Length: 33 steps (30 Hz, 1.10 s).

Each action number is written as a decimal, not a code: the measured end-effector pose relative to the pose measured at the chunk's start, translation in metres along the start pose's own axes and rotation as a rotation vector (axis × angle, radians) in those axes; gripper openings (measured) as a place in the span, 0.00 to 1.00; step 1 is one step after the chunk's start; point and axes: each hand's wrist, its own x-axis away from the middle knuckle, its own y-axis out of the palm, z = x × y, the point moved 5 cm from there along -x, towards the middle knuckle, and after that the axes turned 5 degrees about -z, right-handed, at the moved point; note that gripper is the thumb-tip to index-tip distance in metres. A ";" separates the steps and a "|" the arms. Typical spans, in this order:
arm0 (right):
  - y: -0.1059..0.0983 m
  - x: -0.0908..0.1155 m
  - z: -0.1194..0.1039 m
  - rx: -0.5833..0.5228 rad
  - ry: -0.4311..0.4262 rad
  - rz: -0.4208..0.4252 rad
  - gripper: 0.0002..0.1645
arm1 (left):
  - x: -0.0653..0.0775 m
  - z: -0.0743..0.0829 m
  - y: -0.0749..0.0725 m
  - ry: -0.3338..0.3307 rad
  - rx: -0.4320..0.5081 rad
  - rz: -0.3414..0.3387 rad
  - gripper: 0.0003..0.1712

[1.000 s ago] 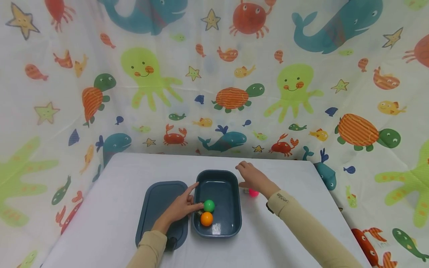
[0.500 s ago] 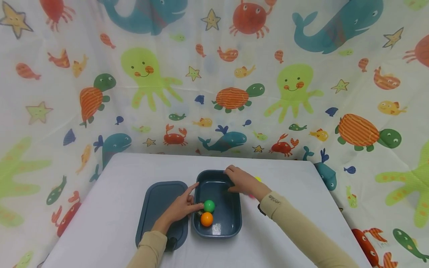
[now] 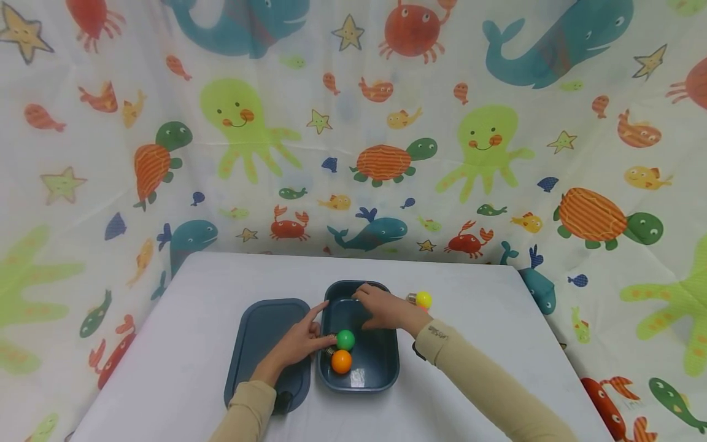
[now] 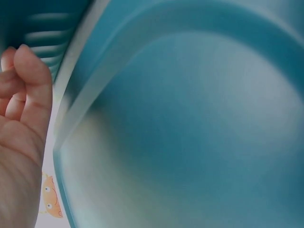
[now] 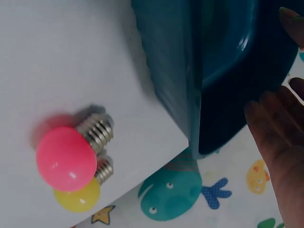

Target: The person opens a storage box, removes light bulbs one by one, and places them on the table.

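Left hand is at the box's 9 o'clock wall: thumb over the rim, index straight along it toward 1, other fingers curled outside. Reads as a grip on the wall. Thumb tip is at the green bulb; can't tell if it touches. Right hand comes in over the box's 2 o'clock side, fingers toward 10, wide gap to the thumb, no object visible in the gap.

Box sits mid-table, long axis roughly 12 to 6, cavity up. Inside, near its 8 o'clock corner: green bulb, screw base toward 9, and orange bulb just below it, base toward 10.

Lid lies flat just beside the box at 9, long axis leaning slightly toward 1.

Outside the box at 2: yellow bulb, base toward 9 in the head view, and pink bulb, mostly behind the right wrist there. Right wrist view has both bases toward 2.

White table under everything; sea-animal curtain behind at 12.
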 end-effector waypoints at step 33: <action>0.037 -0.024 -0.021 -0.011 -0.067 -0.167 0.33 | -0.005 -0.003 -0.006 -0.006 0.003 -0.020 0.51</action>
